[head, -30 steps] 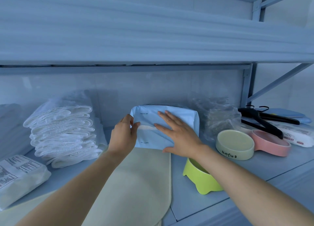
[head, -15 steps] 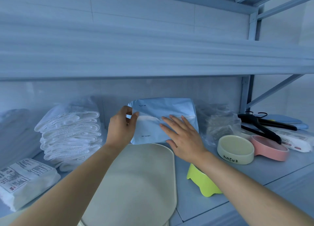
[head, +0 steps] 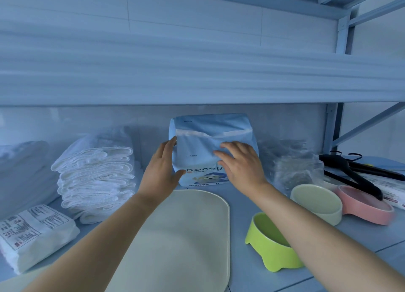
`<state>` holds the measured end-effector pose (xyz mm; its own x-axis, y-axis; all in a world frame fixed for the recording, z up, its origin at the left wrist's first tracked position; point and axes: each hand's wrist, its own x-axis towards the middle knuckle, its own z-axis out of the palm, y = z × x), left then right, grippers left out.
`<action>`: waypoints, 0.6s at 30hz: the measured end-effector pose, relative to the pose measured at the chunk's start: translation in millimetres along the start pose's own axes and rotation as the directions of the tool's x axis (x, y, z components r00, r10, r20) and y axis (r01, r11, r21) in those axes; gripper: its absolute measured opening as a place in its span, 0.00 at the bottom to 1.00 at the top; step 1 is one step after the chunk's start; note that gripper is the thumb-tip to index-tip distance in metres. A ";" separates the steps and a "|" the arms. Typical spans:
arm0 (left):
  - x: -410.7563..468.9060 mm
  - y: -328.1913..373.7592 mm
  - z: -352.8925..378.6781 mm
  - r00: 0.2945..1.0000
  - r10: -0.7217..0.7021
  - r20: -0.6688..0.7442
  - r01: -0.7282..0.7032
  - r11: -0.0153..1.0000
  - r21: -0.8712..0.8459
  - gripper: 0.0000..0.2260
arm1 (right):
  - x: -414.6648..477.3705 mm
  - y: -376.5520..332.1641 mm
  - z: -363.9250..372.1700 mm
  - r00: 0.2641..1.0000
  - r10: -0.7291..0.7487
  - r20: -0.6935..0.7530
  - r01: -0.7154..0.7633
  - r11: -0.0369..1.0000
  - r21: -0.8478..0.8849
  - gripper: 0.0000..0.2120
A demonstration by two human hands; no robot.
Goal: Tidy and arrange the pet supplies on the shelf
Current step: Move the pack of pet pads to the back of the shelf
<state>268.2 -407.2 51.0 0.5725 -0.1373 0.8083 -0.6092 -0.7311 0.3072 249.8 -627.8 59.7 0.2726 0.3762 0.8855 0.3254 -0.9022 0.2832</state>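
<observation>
A light blue pet-supply pack (head: 210,126) with a dog picture stands upright at the back of the shelf (head: 361,239). My left hand (head: 161,171) grips its left edge, thumb across the lower front. My right hand (head: 243,166) presses on the front right, fingers bent over the wrapper. A stack of white pads (head: 96,173) sits to the left, with a wrapped white pack (head: 32,232) in front of it. A beige mat (head: 175,237) lies flat under my forearms.
A green bowl (head: 269,248), a cream bowl (head: 317,201) and a pink bowl (head: 368,206) stand at the right. Behind them lie a crumpled clear bag (head: 291,166) and black hangers (head: 355,171). The upper shelf board (head: 197,72) hangs low overhead.
The blue pack has been tipped from leaning back to standing upright, so its printed front now shows. Both hands stayed on it, and the view has shifted upward.
</observation>
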 end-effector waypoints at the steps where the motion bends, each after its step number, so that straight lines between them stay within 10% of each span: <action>1: 3.1 0.5 1.4 1.000 -0.013 -0.020 0.013 1.000 -0.002 0.35 | 1.5 1.5 2.0 1.000 0.015 -0.016 -0.015 1.000 0.000 0.13; 9: 26.8 16.9 23.2 0.996 -0.007 -0.084 0.008 1.000 0.001 0.23 | 4.0 29.1 23.3 0.996 0.060 -0.059 -0.058 0.998 0.034 0.26; 18: 60.6 11.1 46.6 0.995 0.084 -0.053 -0.059 0.930 0.363 0.34 | 10.6 60.9 52.6 0.958 -0.038 0.285 0.003 0.993 0.121 0.29</action>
<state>321.7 -454.8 79.9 0.4895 -0.1629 0.8566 -0.4011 -0.9144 0.0553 320.1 -667.7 67.0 0.5065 0.4548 0.7325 0.4335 -0.8687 0.2396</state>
